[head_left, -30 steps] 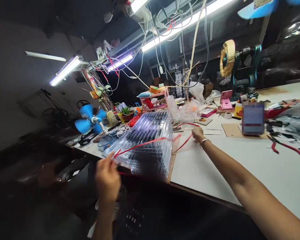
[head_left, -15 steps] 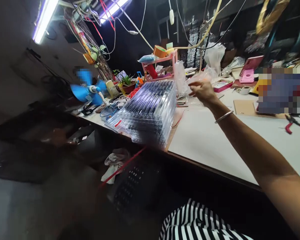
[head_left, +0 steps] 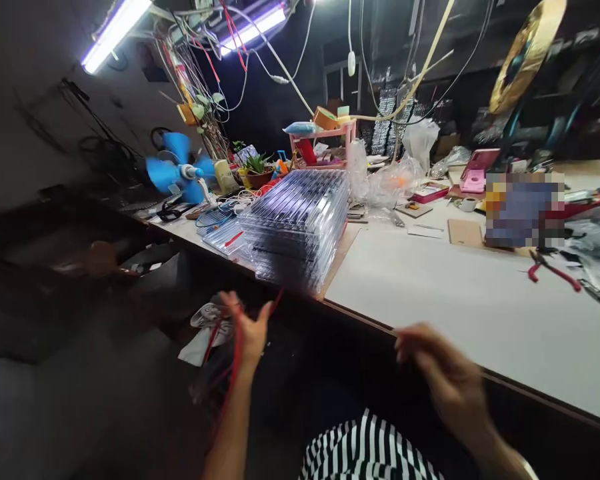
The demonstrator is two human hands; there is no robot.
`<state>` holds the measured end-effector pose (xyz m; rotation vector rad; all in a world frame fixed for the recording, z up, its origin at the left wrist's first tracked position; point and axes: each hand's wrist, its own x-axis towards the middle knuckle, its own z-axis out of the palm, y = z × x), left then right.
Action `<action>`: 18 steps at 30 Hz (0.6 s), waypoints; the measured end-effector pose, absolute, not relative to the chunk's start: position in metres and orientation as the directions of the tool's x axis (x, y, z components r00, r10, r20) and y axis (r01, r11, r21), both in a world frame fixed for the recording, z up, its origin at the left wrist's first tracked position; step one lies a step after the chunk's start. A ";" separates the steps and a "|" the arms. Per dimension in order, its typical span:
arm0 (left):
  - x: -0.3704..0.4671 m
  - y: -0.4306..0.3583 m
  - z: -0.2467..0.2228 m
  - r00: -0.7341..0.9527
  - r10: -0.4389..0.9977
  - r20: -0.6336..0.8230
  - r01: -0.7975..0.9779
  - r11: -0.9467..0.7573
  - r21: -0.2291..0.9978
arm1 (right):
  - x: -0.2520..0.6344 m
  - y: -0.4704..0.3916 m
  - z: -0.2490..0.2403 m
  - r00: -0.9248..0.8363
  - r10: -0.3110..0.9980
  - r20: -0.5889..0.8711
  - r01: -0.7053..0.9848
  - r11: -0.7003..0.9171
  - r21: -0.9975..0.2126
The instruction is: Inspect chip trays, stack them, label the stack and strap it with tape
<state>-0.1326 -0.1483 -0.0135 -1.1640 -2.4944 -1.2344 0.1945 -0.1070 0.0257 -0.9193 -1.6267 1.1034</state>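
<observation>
A tall stack of clear plastic packs (head_left: 300,220) lies at the table's front edge, glossy, with dark lines along its top. A red cord (head_left: 239,347) comes from below the stack's front and passes over my left hand (head_left: 250,333). That hand is raised below the table edge, thumb and fingers apart, the cord lying across it and hanging beside the forearm. My right hand (head_left: 447,380) is in front of the table edge, bent at the fingers and smeared by motion. Whether it holds anything does not show.
A white board (head_left: 430,287) covers the tabletop right of the stack. Red-handled pliers (head_left: 555,272) lie at right. Behind are a pink rack (head_left: 325,133) and crumpled plastic bags (head_left: 390,183). A blue fan (head_left: 180,170) stands at left; cables hang overhead. A white cloth (head_left: 195,343) is below.
My right hand has drawn back from beside the stack to the table's front edge. My left hand has come into view below the stack with the red cord across it. The view has shifted slightly.
</observation>
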 end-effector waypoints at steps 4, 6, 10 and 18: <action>-0.069 -0.071 -0.032 -0.628 0.646 0.433 0.728 0.293 0.619 | 0.213 -0.160 -0.057 -0.446 0.878 -0.175 0.115 -0.137 -0.984; -0.055 -0.053 -0.039 -0.644 0.624 0.442 0.723 0.310 0.617 | 0.223 -0.175 -0.084 -0.503 0.805 -0.315 0.134 -0.288 -0.948; -0.054 -0.050 -0.042 -0.632 0.627 0.456 0.742 0.319 0.590 | 0.238 -0.175 -0.107 -0.442 0.820 -0.363 0.201 -0.304 -0.931; -0.078 -0.046 -0.018 -0.625 0.693 0.359 0.770 0.471 0.430 | 0.241 -0.139 -0.123 -0.461 0.861 -0.216 0.314 -0.070 -0.947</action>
